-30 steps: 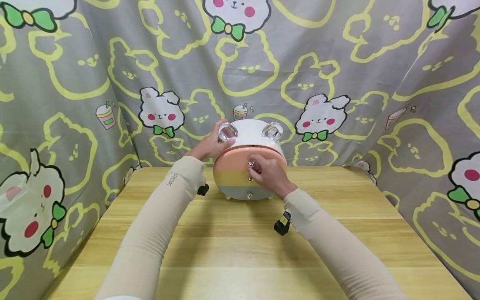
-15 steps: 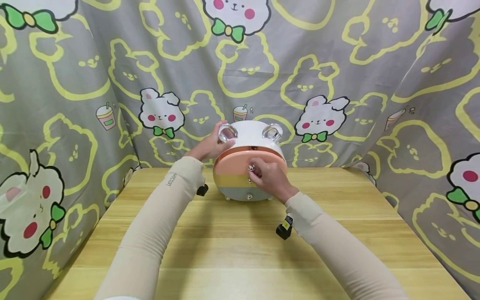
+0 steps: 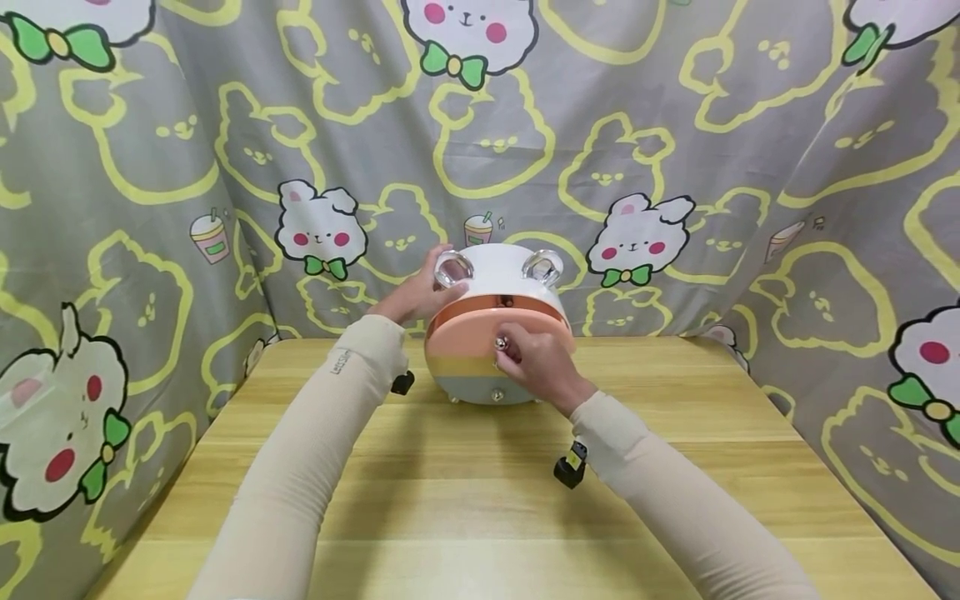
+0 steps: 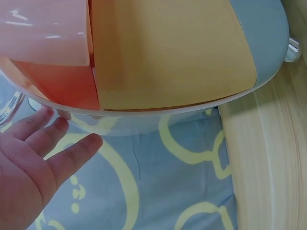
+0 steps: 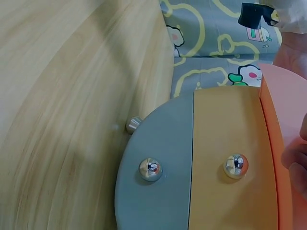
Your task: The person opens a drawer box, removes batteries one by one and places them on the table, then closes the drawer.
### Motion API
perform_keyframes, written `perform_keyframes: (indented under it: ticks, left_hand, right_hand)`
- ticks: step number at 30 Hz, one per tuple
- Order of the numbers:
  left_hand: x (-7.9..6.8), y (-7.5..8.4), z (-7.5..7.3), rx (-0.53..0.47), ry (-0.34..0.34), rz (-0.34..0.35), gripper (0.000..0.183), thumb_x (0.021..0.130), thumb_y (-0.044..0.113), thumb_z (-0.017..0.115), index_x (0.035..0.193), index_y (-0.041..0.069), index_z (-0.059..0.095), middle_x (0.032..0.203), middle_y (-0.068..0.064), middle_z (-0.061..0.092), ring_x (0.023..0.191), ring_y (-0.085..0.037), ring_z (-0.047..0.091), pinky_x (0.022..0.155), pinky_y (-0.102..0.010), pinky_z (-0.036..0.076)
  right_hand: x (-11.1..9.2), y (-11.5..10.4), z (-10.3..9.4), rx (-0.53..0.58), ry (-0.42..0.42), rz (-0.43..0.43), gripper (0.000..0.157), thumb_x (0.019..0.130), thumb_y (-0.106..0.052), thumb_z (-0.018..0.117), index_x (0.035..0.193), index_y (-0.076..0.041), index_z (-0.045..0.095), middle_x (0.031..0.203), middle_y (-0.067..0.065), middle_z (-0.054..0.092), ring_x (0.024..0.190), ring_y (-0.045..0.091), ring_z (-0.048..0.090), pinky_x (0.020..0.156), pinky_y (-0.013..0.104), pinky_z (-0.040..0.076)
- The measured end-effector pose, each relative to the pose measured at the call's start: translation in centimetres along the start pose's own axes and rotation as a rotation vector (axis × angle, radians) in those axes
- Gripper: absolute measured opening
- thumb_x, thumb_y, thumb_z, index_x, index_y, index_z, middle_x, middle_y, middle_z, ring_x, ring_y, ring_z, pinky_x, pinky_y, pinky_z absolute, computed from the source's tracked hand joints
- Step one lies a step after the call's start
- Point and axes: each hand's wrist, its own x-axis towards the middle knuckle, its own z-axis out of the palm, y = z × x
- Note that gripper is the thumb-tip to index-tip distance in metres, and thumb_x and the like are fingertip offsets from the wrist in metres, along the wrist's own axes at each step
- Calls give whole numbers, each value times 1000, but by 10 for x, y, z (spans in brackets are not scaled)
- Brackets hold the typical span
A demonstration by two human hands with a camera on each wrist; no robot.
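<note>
A small rounded drawer cabinet (image 3: 498, 265) with a white shell and clear ear-like loops stands on the table. Its orange-pink top drawer (image 3: 468, 327) is pulled partway out, with a gap above its front. My right hand (image 3: 540, 358) pinches that drawer's silver knob (image 3: 501, 342) between thumb and fingers. Against the cabinet's upper left side rests my left hand (image 3: 422, 292), thumb near the left ear loop (image 3: 454, 268); its fingers look straight and spread in the left wrist view. Below, the yellow drawer (image 5: 230, 120) and the grey-blue drawer (image 5: 160, 124) are closed.
The cabinet stands on short silver feet (image 5: 133, 125) near the back of the wooden table (image 3: 465, 500). A grey curtain (image 3: 405, 125) with rabbit prints hangs behind and along both sides. A black wrist camera (image 3: 572, 467) hangs under the right sleeve.
The top drawer has slid out toward me with my right hand on its knob, widening the gap above it. My left hand has stayed on the cabinet's side.
</note>
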Motion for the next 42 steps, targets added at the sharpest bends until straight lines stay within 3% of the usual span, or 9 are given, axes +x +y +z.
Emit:
perform_keyframes:
  ticks: [11, 20, 27, 42]
  left_hand:
    - [0, 3, -3, -18, -10, 36, 89, 93, 47, 60, 154, 23, 0, 130, -17, 49, 118, -34, 51, 102, -50, 38]
    - [0, -3, 0, 26, -12, 15, 87, 93, 51, 58, 153, 27, 0, 126, -20, 51, 115, -34, 53, 99, -52, 40]
    - [1, -2, 0, 39, -6, 4, 86, 93, 52, 57, 153, 28, -1, 126, -23, 52, 115, -36, 54, 99, -53, 40]
    - [-1, 1, -1, 9, -15, 12, 88, 94, 49, 57, 153, 25, -2, 129, -15, 50, 117, -32, 52, 101, -51, 39]
  right_hand:
    - [0, -7, -4, -39, 15, -13, 17, 75, -1, 67, 86, -6, 57, 65, -1, 55, 51, 6, 50, 45, 17, 39]
    - [-4, -12, -6, -55, 4, -16, 18, 72, 1, 67, 85, -6, 56, 64, -1, 55, 50, 3, 47, 43, 12, 32]
    - [-5, -15, -7, -57, 22, -26, 20, 70, 2, 66, 85, -6, 57, 64, -1, 57, 51, 3, 50, 44, 12, 35]
    - [-8, -23, -12, -52, 14, -24, 20, 69, 1, 66, 86, -6, 56, 65, -2, 55, 48, 3, 47, 42, 12, 34]
